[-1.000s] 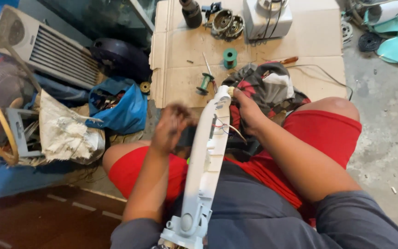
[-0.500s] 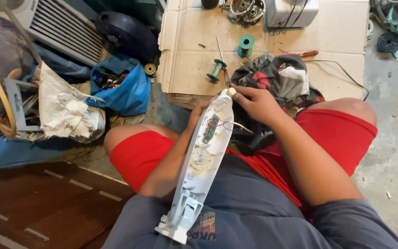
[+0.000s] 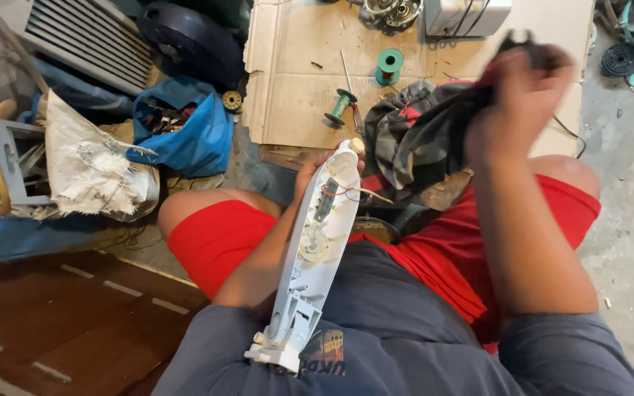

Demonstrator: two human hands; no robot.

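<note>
The cardboard sheet [image 3: 295, 88] lies flat on the floor ahead of the seated person's knees and carries two green spools [image 3: 389, 64], a thin screwdriver [image 3: 348, 77] and, at its far edge, a white box [image 3: 467, 15]. To the left of the cardboard sits a blue bag [image 3: 192, 136] with small parts in its open mouth, and further left a white rag [image 3: 89, 169] lies beside a slatted grille [image 3: 86, 37]. The long white plastic housing [image 3: 313, 249] runs from the person's chest up toward the cardboard, open side facing up, with a small circuit board and red and blue wires visible inside near its upper end. The left hand [image 3: 315, 170] is closed around the upper end of the housing from behind and from the left; only the fingertips and thumb show past its edge. The dark patterned cloth [image 3: 423, 136] hangs between the knees, just right of the housing tip. The right hand [image 3: 519, 88] is raised above the right knee, well apart from the housing, fingers pinched shut on the upper corner of the cloth.
</note>
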